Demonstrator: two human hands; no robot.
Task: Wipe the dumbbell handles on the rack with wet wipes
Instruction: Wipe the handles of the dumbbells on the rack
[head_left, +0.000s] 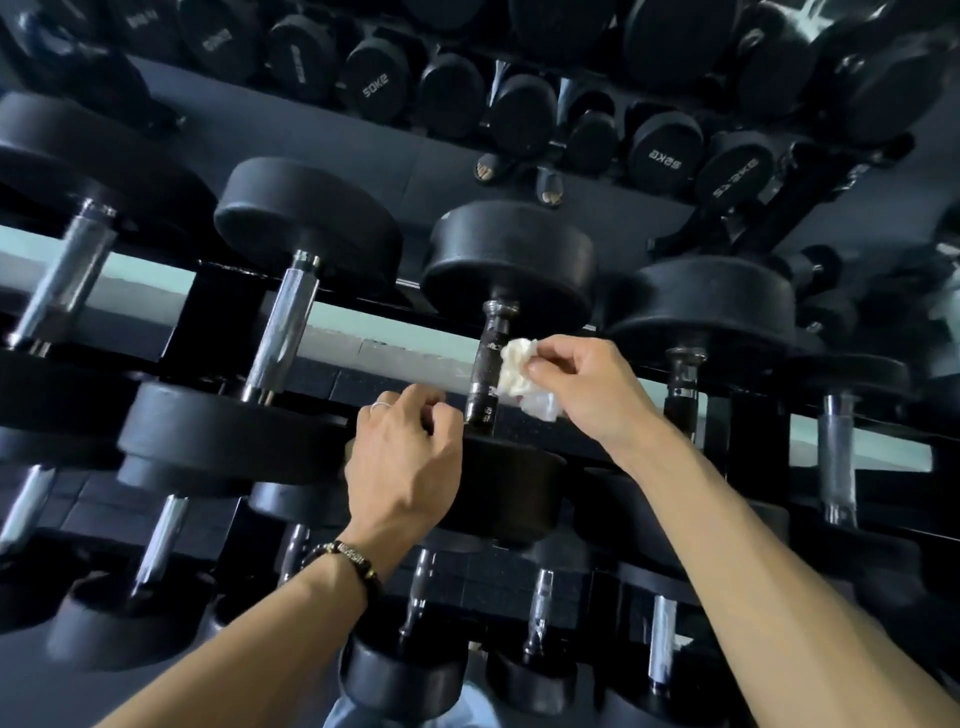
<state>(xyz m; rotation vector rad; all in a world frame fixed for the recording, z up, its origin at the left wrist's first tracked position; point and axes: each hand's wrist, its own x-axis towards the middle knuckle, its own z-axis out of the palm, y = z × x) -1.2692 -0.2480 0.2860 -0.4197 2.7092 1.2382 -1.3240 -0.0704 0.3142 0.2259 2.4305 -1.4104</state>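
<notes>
Dumbbell rack (748, 447), two hands, one wipe (519, 371)

We've got the rack (363, 332) running left to right across the view, dumbbells sitting crosswise on it in a row. Our right hand (587, 384) is just right of the middle handle (485, 374), with the wipe (522, 376) between hand and handle, touching the handle. Our left hand (405, 462) is lower and left of that handle, on the near weight (509, 488) of the same dumbbell, we think, it's a bit blurry there. The far weight (511, 260) sits behind the handle. Another dumbbell (283, 322) lies to the left. More dumbbells sit on the tier below, nearer us, and a second row (660, 150) lies well behind.
</notes>
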